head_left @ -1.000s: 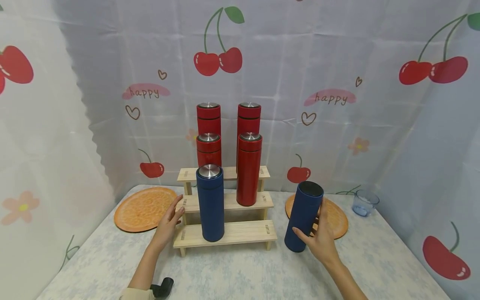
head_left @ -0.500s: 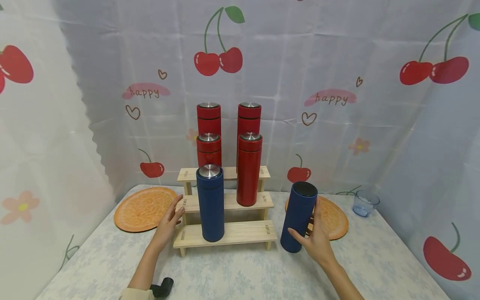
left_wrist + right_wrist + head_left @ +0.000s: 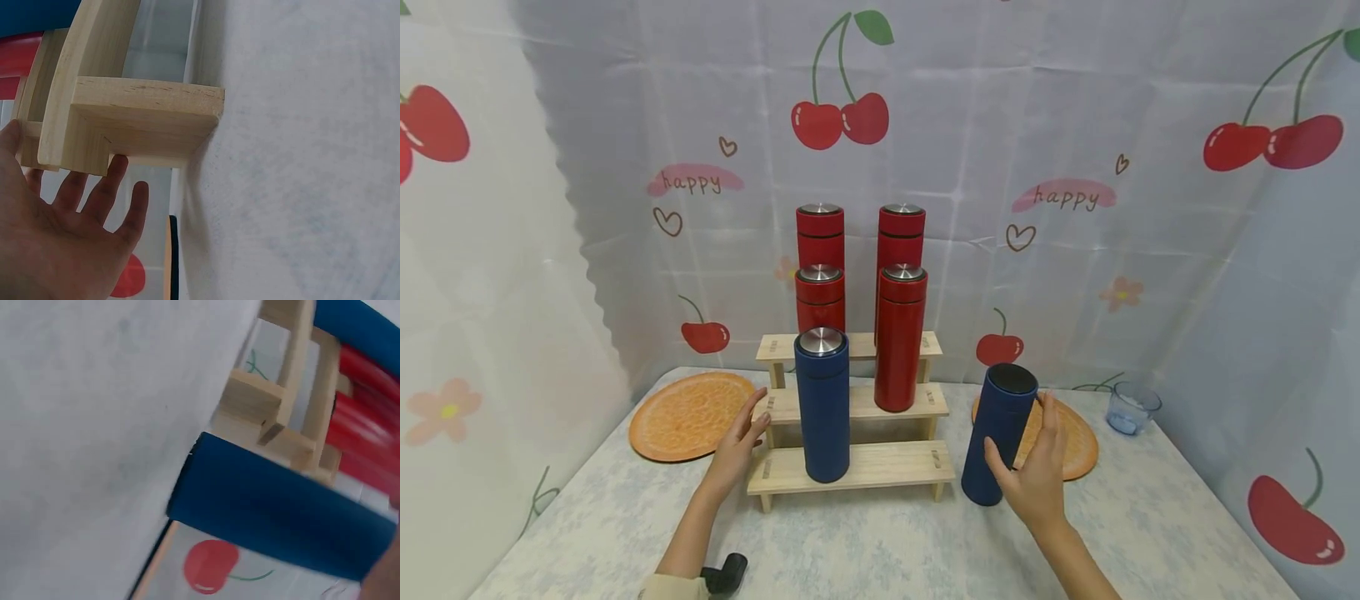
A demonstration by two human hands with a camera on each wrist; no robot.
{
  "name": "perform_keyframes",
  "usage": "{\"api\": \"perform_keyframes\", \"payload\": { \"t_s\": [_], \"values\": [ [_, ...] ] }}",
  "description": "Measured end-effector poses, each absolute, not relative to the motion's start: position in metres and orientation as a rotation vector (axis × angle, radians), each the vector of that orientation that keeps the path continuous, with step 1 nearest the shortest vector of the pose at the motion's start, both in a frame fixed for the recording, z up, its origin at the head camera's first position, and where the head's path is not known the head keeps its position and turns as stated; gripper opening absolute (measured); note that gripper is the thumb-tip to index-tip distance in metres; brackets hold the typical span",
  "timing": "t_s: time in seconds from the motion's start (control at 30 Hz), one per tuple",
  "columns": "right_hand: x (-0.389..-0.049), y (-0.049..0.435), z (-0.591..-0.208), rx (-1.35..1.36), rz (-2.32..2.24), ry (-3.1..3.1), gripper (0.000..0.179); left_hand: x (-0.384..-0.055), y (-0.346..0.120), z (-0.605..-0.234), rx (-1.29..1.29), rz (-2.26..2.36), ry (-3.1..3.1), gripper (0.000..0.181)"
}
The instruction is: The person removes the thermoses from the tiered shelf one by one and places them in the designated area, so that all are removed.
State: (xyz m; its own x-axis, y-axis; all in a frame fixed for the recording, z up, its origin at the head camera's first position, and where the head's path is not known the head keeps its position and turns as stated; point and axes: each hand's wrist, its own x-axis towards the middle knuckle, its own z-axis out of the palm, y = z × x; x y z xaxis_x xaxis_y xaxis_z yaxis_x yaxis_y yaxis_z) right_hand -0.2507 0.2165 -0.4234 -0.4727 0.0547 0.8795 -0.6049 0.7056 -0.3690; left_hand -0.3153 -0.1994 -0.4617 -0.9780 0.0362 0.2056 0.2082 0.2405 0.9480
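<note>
A blue thermos bottle (image 3: 996,437) with a flat black top stands on the table right of a three-step wooden stand (image 3: 887,467). My right hand (image 3: 1036,471) is at its right side, thumb near the front, fingers spread and straightened; in the right wrist view only a blurred bit of hand shows beside the bottle. My left hand (image 3: 736,450) is at the stand's left end, its fingertips at the middle step, the fingers loosely spread in the left wrist view. Another blue thermos (image 3: 823,408) with a steel lid stands on the lowest step.
Red thermoses stand behind: a pair on the middle step, one of them a red thermos (image 3: 901,342), and a pair on the top step. Orange round mats (image 3: 688,417) lie on both sides. A clear glass (image 3: 1131,408) stands at the back right, before a cherry-print curtain (image 3: 955,125).
The blue thermos shifted slightly left toward the stand, then stayed. My right hand's fingers have loosened from it and swung to the right. My left hand has kept its place.
</note>
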Motion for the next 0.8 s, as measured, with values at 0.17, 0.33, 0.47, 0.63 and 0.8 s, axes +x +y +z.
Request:
{"api": "perform_keyframes", "payload": {
  "t_s": [0.17, 0.33, 0.47, 0.63, 0.8],
  "values": [
    [-0.246, 0.176, -0.4, 0.503, 0.629, -1.635, 0.057, -0.317, -0.201, -0.462, -0.236, -1.85, -2.355, 0.056],
    [-0.247, 0.133, -0.392, 0.641, 0.733, -1.667, 0.055, -0.316, -0.201, -0.462, -0.236, -1.85, -2.356, 0.057],
    [-0.25, 0.1, -0.391, 0.726, 0.92, -1.835, 0.068, -0.315, -0.201, -0.462, -0.251, -1.845, -2.349, 0.056],
    [-0.26, 0.065, -0.397, 0.806, 1.108, -1.992, 0.091, -0.316, -0.202, -0.464, -0.273, -1.843, -2.339, 0.055],
    [-0.265, 0.043, -0.408, 0.847, 1.163, -2.043, 0.099, -0.316, -0.201, -0.465, -0.274, -1.822, -2.351, 0.054]
  ]
}}
